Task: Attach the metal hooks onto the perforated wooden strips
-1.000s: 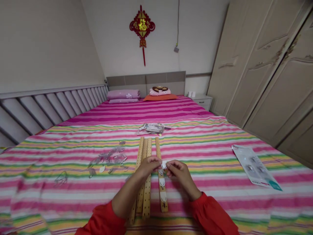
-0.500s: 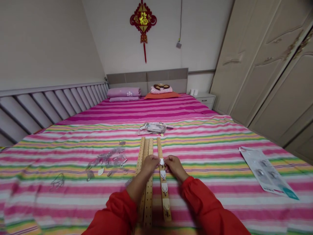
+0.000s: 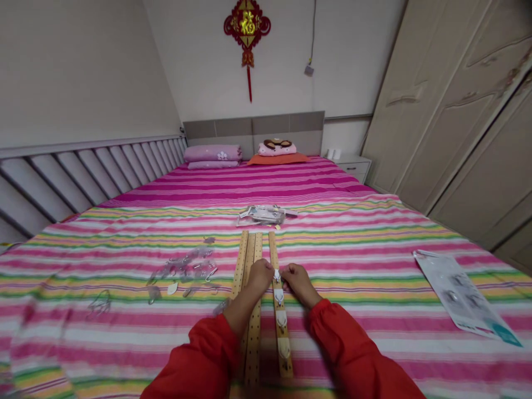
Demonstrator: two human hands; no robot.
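A wooden strip (image 3: 274, 252) lies lengthwise on the striped bed, with several white hooks along it. My left hand (image 3: 262, 275) is closed at the left side of the farthest white hook (image 3: 277, 275), fingers pressed together against it. Close on that hook's right side is my right hand (image 3: 295, 277), its fingers pinched; whatever is between them is too small to make out. Nearer to me on the same strip sit another white hook (image 3: 279, 297) and more below it. Several perforated wooden strips (image 3: 258, 249) lie side by side under and beside my left forearm.
Small clear bags with metal hooks (image 3: 195, 269) are scattered at left. A plastic-wrapped bundle (image 3: 264, 215) lies beyond the strips. At right is a blister package (image 3: 461, 293). A slatted rail (image 3: 103, 166) borders the bed's left.
The view has shifted slightly. My left hand has turned a little, its fingers now more curled beside the farthest hook. My right hand stays pinched nearby.
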